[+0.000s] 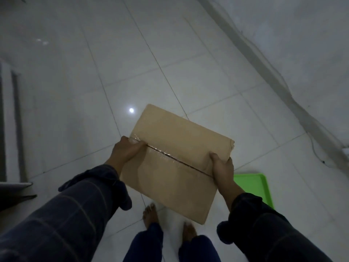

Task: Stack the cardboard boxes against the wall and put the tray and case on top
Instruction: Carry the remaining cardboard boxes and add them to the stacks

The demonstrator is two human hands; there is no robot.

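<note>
Two hands: you hold one cardboard box (175,163) off the floor, seen from the head camera.
Left hand (126,152): your fingers curl over the box's left edge, thumb lying on top along the taped seam (170,155).
Right hand (222,168): your thumb presses on the top face near the right edge; the other fingers wrap under the side, out of sight.
Box: flaps closed, tilted, held between your two palms above your bare feet (151,214).
Green tray (255,186): on the white tiled floor (170,63), just beyond your right wrist, partly hidden by it.
Wall (302,44): far past your right fingertips, its base running diagonally.
Sleeves (79,208): dark, checked, bunched at both wrists.
</note>
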